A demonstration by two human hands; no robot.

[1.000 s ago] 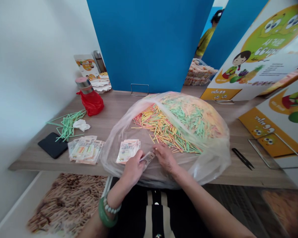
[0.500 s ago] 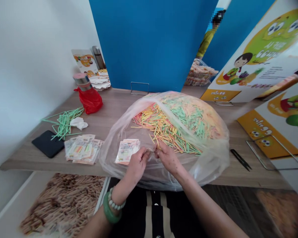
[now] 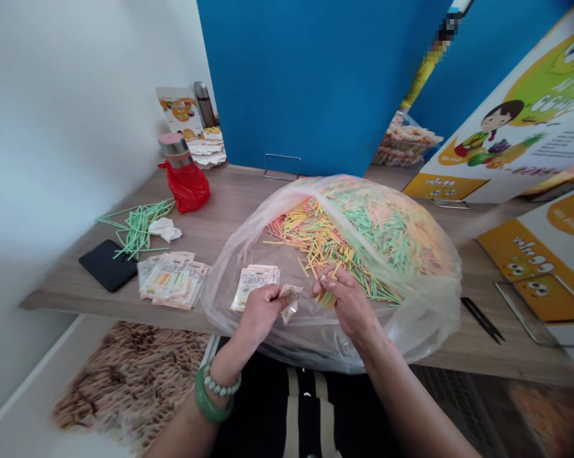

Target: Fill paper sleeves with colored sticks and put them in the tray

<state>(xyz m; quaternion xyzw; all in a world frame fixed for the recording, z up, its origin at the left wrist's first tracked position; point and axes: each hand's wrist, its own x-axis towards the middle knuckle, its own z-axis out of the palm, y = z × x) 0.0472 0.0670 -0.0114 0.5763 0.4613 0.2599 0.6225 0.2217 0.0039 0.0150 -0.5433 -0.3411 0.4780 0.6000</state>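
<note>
My left hand [image 3: 264, 310] pinches a small clear printed packet [image 3: 291, 303] by its edge. In my right hand [image 3: 348, 303] are several thin yellowish sticks [image 3: 326, 296], held between the fingers. Both hands are over a large clear plastic bag [image 3: 239, 251] lying open on the table. Inside the bag is a heap of thin yellow, red and green sticks [image 3: 332, 236], just beyond my right hand. A small stack of flat printed packets [image 3: 254, 280] lies on the bag beside my left hand.
More filled packets [image 3: 170, 280] lie at the left, near a black phone-like slab [image 3: 108, 265], green sticks [image 3: 141, 226] and crumpled tissue [image 3: 165, 229]. A jar in a red bag [image 3: 186, 184] stands behind. Black tweezers [image 3: 482, 320] and printed boards [image 3: 501, 146] are at the right.
My hands, close together before, have moved apart. The packet now shows in my left hand, and the sticks in my right hand are more visible. The camera view has shifted slightly.
</note>
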